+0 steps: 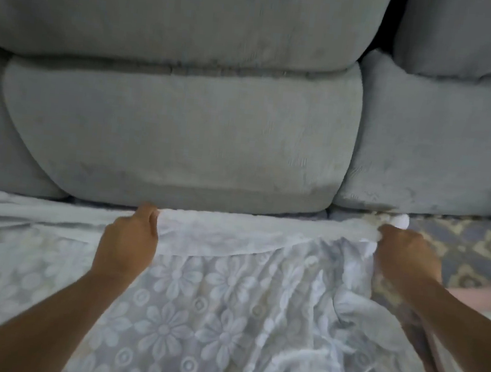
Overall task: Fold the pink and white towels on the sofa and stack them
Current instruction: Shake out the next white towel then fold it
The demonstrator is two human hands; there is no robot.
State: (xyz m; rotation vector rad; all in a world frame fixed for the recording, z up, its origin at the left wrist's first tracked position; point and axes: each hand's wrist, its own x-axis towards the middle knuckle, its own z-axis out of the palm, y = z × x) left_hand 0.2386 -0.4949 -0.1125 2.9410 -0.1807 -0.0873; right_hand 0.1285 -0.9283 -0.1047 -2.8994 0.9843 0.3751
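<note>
white towel (225, 305): far edge pinched by left hand (130, 234) and right hand (406, 257), fingers curled. step: first fold. next: likely bring the edge toward the body, corners level.

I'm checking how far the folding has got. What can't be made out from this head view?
- Pink towel: only a blurred strip past the right hand; folded or not is unclear.
- White towel: near end cut off by the bottom edge.
- Left hand: fingertips hidden under the towel's edge.
</note>
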